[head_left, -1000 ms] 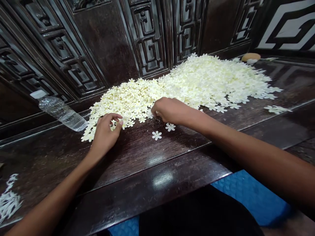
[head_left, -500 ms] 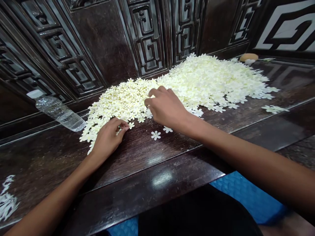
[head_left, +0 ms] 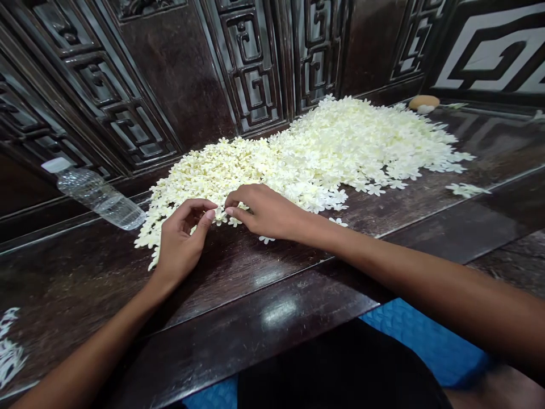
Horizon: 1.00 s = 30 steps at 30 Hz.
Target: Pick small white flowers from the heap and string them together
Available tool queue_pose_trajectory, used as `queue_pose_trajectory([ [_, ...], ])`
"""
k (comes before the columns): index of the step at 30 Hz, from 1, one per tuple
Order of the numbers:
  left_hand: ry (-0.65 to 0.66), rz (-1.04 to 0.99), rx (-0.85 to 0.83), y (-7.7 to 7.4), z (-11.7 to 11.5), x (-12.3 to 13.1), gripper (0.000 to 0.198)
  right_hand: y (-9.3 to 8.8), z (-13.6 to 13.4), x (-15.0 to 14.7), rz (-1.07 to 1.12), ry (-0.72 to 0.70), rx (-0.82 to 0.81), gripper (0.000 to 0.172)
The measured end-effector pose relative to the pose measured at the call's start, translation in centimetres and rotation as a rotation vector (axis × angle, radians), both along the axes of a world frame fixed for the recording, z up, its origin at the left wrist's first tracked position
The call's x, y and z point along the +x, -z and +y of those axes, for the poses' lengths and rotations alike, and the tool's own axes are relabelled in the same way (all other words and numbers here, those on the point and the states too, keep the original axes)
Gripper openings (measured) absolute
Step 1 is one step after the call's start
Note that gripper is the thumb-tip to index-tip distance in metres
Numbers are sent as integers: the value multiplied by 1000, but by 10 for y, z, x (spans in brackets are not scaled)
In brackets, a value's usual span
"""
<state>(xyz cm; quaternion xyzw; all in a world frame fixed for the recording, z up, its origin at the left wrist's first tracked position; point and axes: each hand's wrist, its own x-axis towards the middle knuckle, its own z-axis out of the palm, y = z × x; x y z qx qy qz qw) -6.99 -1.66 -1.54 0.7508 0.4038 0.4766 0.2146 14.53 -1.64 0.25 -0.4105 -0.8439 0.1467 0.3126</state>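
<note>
My left hand (head_left: pixel 183 236) is raised just in front of the pile, its thumb and forefinger pinched together. A small white five- or six-petalled flower (head_left: pixel 220 216) shows at those fingertips. Close to its right, my right hand (head_left: pixel 266 213) is curled in a pinch, palm down, its fingertips almost meeting the left ones. Whatever sits in the right pinch is too small and covered to make out. Behind both hands spreads a big pile of white and pale yellow flowers (head_left: pixel 361 139), with a loose flower (head_left: pixel 266 240) on the dark wood under my right hand.
A clear plastic bottle (head_left: pixel 100 193) with a white cap lies at the pile's left end. White strands (head_left: pixel 11 360) lie at the lower left. At the far right are a tan rounded object (head_left: pixel 424 102) and loose flowers (head_left: pixel 467 190). A carved wooden back (head_left: pixel 170 74) rises behind.
My right hand has come down and left from the pile toward my left hand. My left hand has turned and lifted slightly, and the fingertips of both are now close together.
</note>
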Motion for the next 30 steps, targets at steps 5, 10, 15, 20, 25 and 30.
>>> queue_pose_trajectory([
  [5,-10,-23,-29,-1,-4,2,19,0,-2,-5,137,-60,-118,17],
  [10,-20,63,12,-3,-4,2,19,-2,-2,-6,242,44,-273,16],
  [15,40,171,46,-5,-6,4,22,-5,-1,-2,284,54,-348,15],
  [20,68,216,41,-1,-4,2,25,-3,0,-3,303,21,-400,17],
  [25,57,265,111,-2,-3,1,30,-3,0,-4,284,16,-388,15],
  [30,44,289,114,-5,-4,2,25,-1,-1,-5,291,4,-388,17],
])
